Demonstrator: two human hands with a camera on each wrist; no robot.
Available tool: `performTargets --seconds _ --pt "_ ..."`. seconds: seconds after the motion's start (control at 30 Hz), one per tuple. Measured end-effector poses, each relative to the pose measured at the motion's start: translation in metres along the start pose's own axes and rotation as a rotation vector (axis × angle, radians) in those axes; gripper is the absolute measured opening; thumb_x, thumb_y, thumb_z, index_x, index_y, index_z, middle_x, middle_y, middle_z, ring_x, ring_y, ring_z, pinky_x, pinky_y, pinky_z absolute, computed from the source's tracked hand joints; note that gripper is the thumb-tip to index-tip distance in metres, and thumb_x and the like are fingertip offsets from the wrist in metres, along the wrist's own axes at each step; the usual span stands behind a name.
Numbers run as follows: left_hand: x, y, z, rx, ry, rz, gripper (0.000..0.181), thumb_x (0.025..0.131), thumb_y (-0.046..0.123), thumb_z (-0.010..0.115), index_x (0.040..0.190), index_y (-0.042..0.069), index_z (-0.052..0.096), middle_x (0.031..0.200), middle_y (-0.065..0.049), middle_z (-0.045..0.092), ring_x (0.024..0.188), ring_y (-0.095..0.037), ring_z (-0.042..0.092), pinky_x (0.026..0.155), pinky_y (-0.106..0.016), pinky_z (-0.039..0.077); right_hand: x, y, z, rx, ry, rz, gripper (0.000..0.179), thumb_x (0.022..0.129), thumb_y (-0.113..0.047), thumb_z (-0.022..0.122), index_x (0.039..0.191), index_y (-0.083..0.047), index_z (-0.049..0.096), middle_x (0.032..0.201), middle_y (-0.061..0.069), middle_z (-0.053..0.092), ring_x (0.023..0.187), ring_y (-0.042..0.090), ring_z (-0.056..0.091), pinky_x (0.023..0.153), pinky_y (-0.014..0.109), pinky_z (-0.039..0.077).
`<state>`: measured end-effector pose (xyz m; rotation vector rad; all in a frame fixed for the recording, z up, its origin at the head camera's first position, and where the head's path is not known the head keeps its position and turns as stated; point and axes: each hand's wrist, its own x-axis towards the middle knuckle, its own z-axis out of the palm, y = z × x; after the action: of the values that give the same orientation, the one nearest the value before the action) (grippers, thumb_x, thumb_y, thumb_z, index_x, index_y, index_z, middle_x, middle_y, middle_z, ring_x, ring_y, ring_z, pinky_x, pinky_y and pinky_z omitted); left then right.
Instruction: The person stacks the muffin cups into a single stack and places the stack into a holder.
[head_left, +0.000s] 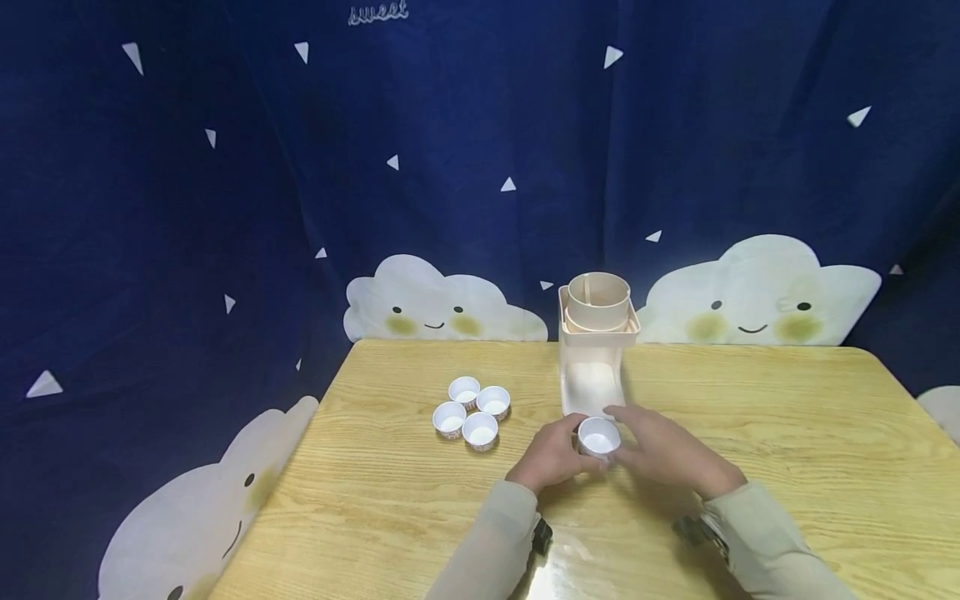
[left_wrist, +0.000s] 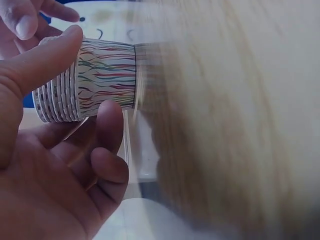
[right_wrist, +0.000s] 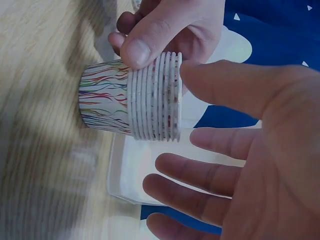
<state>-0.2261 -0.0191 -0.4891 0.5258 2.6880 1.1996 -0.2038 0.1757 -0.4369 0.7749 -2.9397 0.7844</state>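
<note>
A stack of nested white paper cups (head_left: 599,437) with wavy coloured stripes stands in front of me on the table. My left hand (head_left: 553,454) grips its side, the thumb lying across the stacked rims (left_wrist: 55,97) and the fingers curled around the far side. On the other side is my right hand (head_left: 667,448). In the right wrist view its fingers (right_wrist: 197,172) are spread and fairly straight, apart from the cups. The right thumb (right_wrist: 225,87) is at the top rim; whether it presses there I cannot tell.
Right behind the stack stands a beige plastic holder (head_left: 592,387) with a round tube (head_left: 597,304) at its top. Several paper cups (head_left: 480,431) sit upright in a cluster to the left on the wooden table (head_left: 360,500). A dark blue curtain (head_left: 450,125) hangs behind.
</note>
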Motion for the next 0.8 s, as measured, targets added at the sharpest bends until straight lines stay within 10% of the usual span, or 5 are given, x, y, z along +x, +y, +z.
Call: performTargets --seconds 0.43,0.8 --pt "-0.025 0.007 -0.034 0.267 0.051 0.091 0.054 0.086 0.045 0.073 0.13 0.017 0.062 0.126 -0.001 0.069 0.116 -0.02 0.062 0.095 -0.032 0.051 -0.006 0.004 0.0 0.013 0.02 0.005 0.06 0.088 -0.025 0.073 0.136 0.005 0.053 0.133 0.027 0.06 0.123 0.047 0.056 0.102 0.062 0.044" --pt "-0.077 0.01 -0.072 0.274 0.039 0.168 0.048 0.093 0.034 0.065 0.137 0.015 0.058 0.138 0.0 0.062 0.132 -0.021 0.054 0.112 -0.037 0.042 -0.01 0.008 0.0 0.007 0.035 0.02 0.061 0.09 -0.027 0.071 0.138 0.004 0.051 0.133 0.028 0.06 0.114 0.043 0.063 0.097 0.058 0.049"
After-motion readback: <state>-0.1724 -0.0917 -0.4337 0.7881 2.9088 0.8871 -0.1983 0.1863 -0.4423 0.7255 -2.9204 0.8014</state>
